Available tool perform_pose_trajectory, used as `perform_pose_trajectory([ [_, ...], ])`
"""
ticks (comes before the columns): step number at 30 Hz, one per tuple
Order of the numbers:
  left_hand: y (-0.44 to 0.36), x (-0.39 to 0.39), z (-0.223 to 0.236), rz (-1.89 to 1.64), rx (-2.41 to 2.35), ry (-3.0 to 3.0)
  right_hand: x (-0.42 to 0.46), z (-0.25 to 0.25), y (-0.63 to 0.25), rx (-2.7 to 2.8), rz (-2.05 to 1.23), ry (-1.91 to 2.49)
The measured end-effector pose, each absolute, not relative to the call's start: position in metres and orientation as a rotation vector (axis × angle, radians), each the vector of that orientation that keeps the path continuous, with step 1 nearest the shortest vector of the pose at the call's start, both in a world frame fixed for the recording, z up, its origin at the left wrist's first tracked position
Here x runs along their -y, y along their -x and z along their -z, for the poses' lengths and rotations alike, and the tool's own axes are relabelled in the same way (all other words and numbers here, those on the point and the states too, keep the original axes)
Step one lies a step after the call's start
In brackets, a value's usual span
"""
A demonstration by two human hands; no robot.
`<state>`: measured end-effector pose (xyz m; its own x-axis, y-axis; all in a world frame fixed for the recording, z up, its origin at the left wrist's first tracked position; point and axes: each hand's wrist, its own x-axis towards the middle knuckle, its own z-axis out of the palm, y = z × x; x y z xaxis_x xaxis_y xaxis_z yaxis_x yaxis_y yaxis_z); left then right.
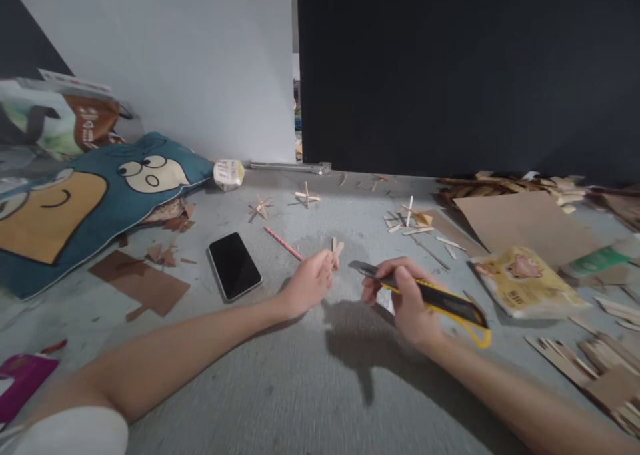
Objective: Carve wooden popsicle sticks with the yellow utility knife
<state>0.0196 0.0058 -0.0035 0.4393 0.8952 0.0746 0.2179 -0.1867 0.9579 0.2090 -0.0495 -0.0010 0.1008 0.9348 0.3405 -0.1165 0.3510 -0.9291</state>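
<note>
My left hand (309,283) is closed in a pinch on a small piece made of wooden sticks (336,250), held just above the grey floor. My right hand (406,296) is wrapped round a yellow and black utility knife (434,296). The knife's blade tip (356,266) points left toward the stick piece, a short gap away from it. Both forearms reach in from the bottom of the view.
A black phone (234,266) and a pink pencil (283,243) lie left of my hands. A blue cartoon cushion (80,208) is at far left. Stick crosses (307,195), loose sticks (411,223), cardboard sheets (525,225), a yellow packet (530,282) and cardboard scraps (145,285) are scattered around.
</note>
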Motion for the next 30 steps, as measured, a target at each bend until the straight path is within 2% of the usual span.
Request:
perform_pose_trajectory([
  [4,-0.017,-0.007,0.005,-0.779,-0.940,-1.703,0.044,-0.002,-0.214,1.160,-0.851,0.846],
  [15,-0.015,-0.006,0.010,-0.715,-0.836,-1.622,0.016,0.015,-0.223,1.661,-0.470,1.053],
  [24,-0.014,-0.005,0.009,-0.694,-0.826,-1.738,0.014,0.012,-0.227,1.658,-0.713,1.038],
  [30,-0.015,-0.004,0.006,-0.682,-0.852,-1.733,0.014,0.010,-0.225,1.560,-0.719,1.028],
])
